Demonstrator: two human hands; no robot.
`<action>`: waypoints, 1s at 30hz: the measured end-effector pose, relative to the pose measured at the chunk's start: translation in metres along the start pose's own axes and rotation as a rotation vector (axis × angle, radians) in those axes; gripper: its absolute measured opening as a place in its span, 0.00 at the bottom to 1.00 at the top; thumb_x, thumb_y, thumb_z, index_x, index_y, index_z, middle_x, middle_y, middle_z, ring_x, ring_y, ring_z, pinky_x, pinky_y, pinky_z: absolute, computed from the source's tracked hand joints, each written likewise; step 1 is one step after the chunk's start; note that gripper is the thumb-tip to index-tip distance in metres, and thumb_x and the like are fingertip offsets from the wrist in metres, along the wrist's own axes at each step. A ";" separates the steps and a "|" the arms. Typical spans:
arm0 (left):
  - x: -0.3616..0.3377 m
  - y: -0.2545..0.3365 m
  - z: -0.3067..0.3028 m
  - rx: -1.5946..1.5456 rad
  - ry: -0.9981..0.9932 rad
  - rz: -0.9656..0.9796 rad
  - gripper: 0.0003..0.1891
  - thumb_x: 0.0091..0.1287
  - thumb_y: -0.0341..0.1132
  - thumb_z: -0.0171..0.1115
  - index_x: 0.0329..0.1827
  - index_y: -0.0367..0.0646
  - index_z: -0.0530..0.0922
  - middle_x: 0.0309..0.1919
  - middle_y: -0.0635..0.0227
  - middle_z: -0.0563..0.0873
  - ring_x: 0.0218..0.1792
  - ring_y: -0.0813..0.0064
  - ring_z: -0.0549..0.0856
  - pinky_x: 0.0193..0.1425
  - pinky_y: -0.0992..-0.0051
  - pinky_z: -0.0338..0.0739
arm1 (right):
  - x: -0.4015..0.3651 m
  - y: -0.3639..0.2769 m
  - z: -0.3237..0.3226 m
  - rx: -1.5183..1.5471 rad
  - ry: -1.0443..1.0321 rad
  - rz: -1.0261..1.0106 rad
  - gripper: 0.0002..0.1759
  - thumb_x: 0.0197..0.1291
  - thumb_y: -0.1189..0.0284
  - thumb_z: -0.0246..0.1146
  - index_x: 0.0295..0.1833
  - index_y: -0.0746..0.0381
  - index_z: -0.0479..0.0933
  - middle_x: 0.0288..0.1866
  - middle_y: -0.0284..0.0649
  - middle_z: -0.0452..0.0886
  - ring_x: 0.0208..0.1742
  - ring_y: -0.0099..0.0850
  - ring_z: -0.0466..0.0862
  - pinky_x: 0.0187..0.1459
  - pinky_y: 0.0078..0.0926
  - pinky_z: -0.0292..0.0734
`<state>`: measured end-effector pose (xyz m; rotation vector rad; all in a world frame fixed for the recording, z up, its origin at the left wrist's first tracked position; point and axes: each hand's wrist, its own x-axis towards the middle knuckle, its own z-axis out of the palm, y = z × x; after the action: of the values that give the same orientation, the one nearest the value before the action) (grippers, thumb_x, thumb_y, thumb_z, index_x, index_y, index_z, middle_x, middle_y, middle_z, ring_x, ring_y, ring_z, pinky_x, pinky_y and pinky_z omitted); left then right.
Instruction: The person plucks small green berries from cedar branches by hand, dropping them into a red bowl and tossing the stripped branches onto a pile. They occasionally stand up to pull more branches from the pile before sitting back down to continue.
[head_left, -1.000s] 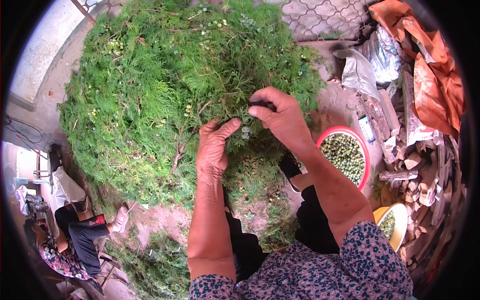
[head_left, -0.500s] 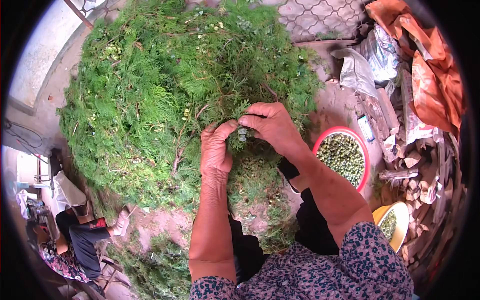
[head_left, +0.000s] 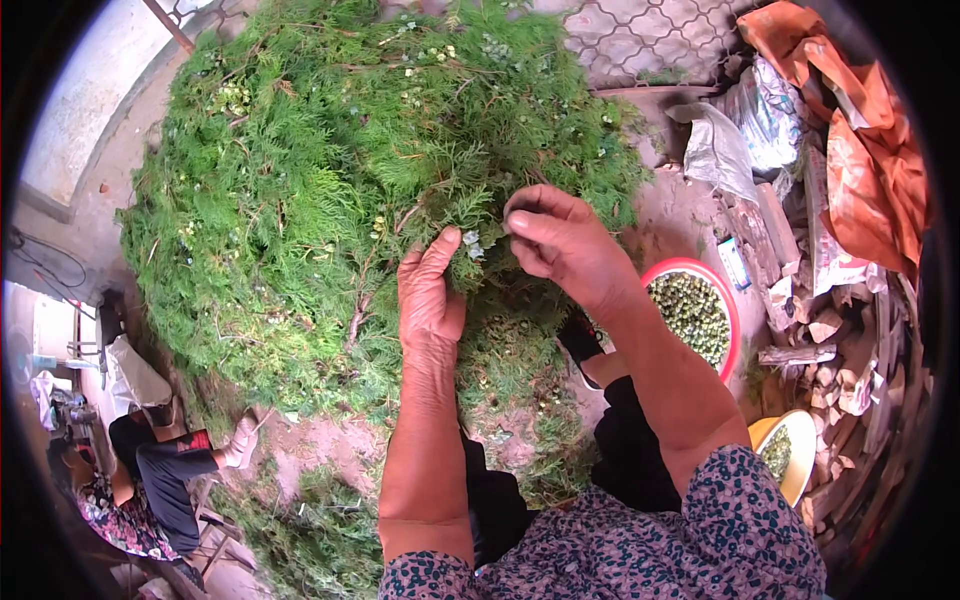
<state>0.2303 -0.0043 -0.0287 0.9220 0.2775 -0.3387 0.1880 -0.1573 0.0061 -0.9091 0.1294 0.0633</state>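
Observation:
My left hand [head_left: 430, 290] pinches a green cypress sprig [head_left: 468, 210] between thumb and fingers, over the front of a big heap of cut cypress branches [head_left: 290, 200]. Pale bluish-green cones [head_left: 473, 244] hang on the sprig just right of my left thumb. A little to the right is my right hand [head_left: 572, 245], its thumb pressed to curled fingers; whatever is in that pinch is too small or hidden to make out. Beyond my right forearm stands a red-rimmed basin [head_left: 736, 325] holding many green cones [head_left: 690, 315].
A yellow basin [head_left: 800, 465] with some green pieces sits at lower right. Stacked firewood [head_left: 825, 375], sacks [head_left: 715, 150] and an orange tarp [head_left: 870, 190] line the right side. Another person [head_left: 165, 480] sits at lower left. More cut greenery [head_left: 320, 540] lies on the floor.
My right hand has moved slightly right, away from the sprig and my left hand, its fingers curling more. The pale cones now show more plainly. My left hand keeps its place on the sprig.

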 end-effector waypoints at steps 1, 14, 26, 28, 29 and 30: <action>0.002 -0.001 -0.001 -0.002 -0.027 0.006 0.13 0.52 0.32 0.68 0.39 0.45 0.75 0.37 0.72 0.80 0.40 0.74 0.76 0.43 0.66 0.69 | -0.002 0.001 0.000 -0.132 -0.015 -0.015 0.08 0.52 0.75 0.62 0.37 0.66 0.75 0.26 0.35 0.76 0.24 0.20 0.72 0.23 0.18 0.65; 0.002 -0.010 -0.002 0.020 -0.178 0.091 0.11 0.48 0.18 0.65 0.34 0.40 0.79 0.31 0.66 0.84 0.36 0.77 0.81 0.46 0.76 0.72 | 0.010 0.023 -0.003 -0.410 0.128 -0.093 0.08 0.49 0.74 0.65 0.35 0.66 0.77 0.18 0.30 0.72 0.19 0.14 0.68 0.16 0.14 0.58; 0.006 -0.004 -0.006 -0.235 0.010 -0.067 0.08 0.49 0.27 0.63 0.31 0.45 0.75 0.31 0.72 0.80 0.36 0.74 0.77 0.42 0.68 0.72 | -0.001 -0.009 -0.001 0.162 0.107 0.040 0.08 0.57 0.74 0.59 0.42 0.65 0.73 0.31 0.35 0.74 0.22 0.20 0.71 0.16 0.13 0.59; 0.006 -0.005 -0.008 -0.256 0.018 -0.067 0.09 0.49 0.28 0.63 0.33 0.44 0.75 0.32 0.71 0.80 0.36 0.72 0.77 0.43 0.67 0.73 | 0.002 0.001 -0.006 0.055 0.105 0.061 0.08 0.57 0.74 0.59 0.42 0.65 0.73 0.30 0.35 0.74 0.22 0.20 0.71 0.16 0.13 0.58; 0.008 -0.007 -0.010 -0.255 0.016 -0.070 0.09 0.49 0.28 0.63 0.33 0.44 0.75 0.32 0.71 0.80 0.36 0.72 0.77 0.43 0.67 0.73 | 0.004 0.006 -0.007 -0.053 0.101 0.085 0.08 0.58 0.74 0.59 0.41 0.66 0.74 0.30 0.35 0.74 0.22 0.19 0.71 0.16 0.13 0.58; 0.009 -0.008 -0.012 -0.242 -0.027 -0.094 0.09 0.50 0.28 0.63 0.34 0.44 0.76 0.32 0.70 0.81 0.36 0.72 0.77 0.44 0.67 0.73 | 0.005 0.012 -0.003 -0.057 0.122 0.088 0.07 0.58 0.74 0.60 0.40 0.67 0.75 0.27 0.35 0.74 0.21 0.18 0.70 0.15 0.12 0.56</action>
<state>0.2341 -0.0010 -0.0447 0.6671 0.3304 -0.3949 0.1910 -0.1528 -0.0059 -0.9643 0.2822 0.0937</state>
